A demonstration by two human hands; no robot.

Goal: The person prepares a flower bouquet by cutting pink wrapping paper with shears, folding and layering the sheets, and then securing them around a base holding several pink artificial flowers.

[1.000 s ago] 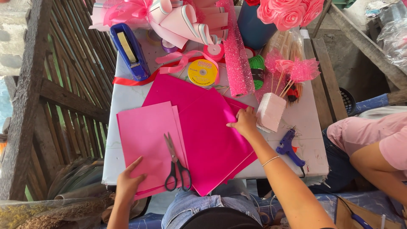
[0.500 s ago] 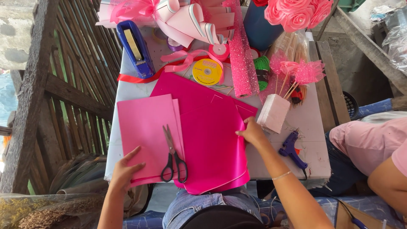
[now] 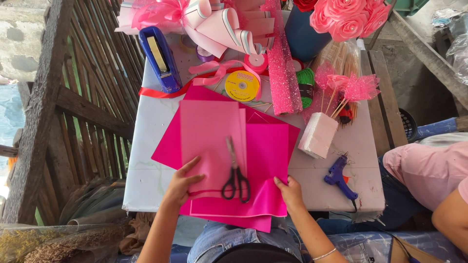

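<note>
Under my left hand point(image 3: 183, 182) the fingers are spreading flat on the pale pink sheets point(image 3: 209, 146), pressing them down rather than closing on anything. Across from it, my right hand point(image 3: 291, 192) is resting its fingers on the near right part of the magenta sheet point(image 3: 268, 165), apparently pinching its edge, though I cannot tell whether the thumb is going underneath. Between both hands the black-handled scissors point(image 3: 235, 175) are lying on the paper, handles toward me, blades pointing away, long axis running nearly straight up the counter point(image 3: 141, 175). They are sitting just right of my left fingers and left of my right hand, about midway, perhaps slightly nearer the right. Further out, a yellow ribbon spool point(image 3: 242, 85) and a blue tape dispenser point(image 3: 160, 58) are standing beyond the sheets, and a blue glue gun point(image 3: 340, 178) is lying to the right beside a white foam block point(image 3: 318, 135). The stack's near edge is hanging over the counter, hiding how many sheets are layered. Another person's pink sleeve point(image 3: 429, 168) is cut off at the right.
</note>
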